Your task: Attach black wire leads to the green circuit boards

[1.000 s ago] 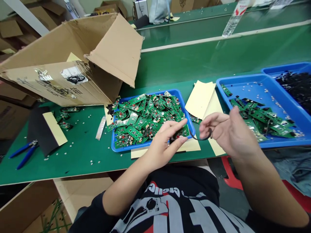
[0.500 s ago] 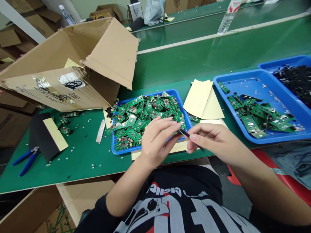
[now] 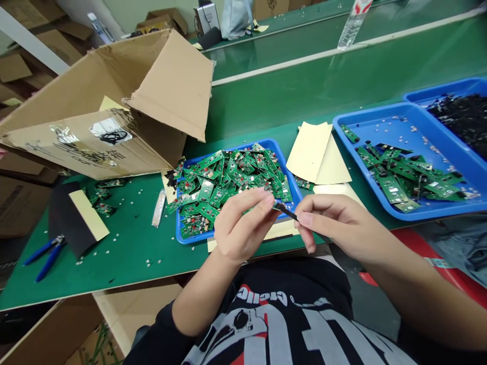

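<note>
In front of my chest my left hand [image 3: 243, 223] is closed, its fingers and thumb pinching a small circuit board that is mostly hidden. A bit of green shows at the fingertips. From there a thin black strip [image 3: 287, 211] runs across to my right hand [image 3: 333, 218], whose thumb and forefinger grip its other end. Just beyond my hands sits a blue tray [image 3: 283, 152] heaped with green circuit boards [image 3: 218, 190]. Pale yellow paper sheets [image 3: 310, 152] lie behind my right hand.
To the right, a second blue tray [image 3: 384, 119] holds circuit boards and tiny bits; black strips [image 3: 462, 119] fill another tray. On the left are a cardboard box [image 3: 76, 147], blue-handled cutters [image 3: 49, 258], a black sheet [image 3: 66, 218] and a clear packet [image 3: 158, 209]. A bottle [image 3: 352, 28] stands behind.
My right thumb and forefinger have moved to the outer end of the black strip, which no longer sticks out past them. My left fingers have drawn slightly left and closed tighter.
</note>
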`<state>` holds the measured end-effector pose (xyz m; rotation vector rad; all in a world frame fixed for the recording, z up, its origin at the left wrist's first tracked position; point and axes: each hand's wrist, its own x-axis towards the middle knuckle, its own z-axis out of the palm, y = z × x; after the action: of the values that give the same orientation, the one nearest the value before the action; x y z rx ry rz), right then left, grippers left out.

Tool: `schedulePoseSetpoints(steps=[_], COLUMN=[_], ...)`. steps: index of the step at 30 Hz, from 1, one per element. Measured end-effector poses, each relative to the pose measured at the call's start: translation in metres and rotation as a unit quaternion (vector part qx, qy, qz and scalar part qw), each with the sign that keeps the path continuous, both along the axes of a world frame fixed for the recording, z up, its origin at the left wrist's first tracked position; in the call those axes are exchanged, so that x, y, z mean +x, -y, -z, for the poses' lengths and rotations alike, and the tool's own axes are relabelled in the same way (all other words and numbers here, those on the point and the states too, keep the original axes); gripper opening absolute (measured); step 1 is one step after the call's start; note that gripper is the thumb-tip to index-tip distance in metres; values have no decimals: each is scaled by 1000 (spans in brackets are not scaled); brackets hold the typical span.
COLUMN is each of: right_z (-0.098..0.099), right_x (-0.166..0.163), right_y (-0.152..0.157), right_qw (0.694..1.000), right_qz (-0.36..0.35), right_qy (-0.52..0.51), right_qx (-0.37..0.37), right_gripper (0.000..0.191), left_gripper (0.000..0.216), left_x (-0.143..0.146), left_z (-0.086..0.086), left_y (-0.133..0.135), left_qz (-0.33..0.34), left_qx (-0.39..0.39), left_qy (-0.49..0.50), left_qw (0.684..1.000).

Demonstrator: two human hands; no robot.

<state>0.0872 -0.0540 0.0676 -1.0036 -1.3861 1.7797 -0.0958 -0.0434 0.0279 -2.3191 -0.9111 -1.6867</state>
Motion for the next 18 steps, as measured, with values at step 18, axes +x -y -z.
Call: schedulePoseSetpoints(steps=[18], right_z=[3], right_x=[-5], right_y=[-3], right_qw=[930], right_qz=[127], right_qy=[174], right_qx=[298], right_gripper=[10], left_gripper=[39], left_x=[8], left_z=[5], left_y=[3], left_qz=[84], left_qx=[-101], left_qy=[97], left_qw=[987])
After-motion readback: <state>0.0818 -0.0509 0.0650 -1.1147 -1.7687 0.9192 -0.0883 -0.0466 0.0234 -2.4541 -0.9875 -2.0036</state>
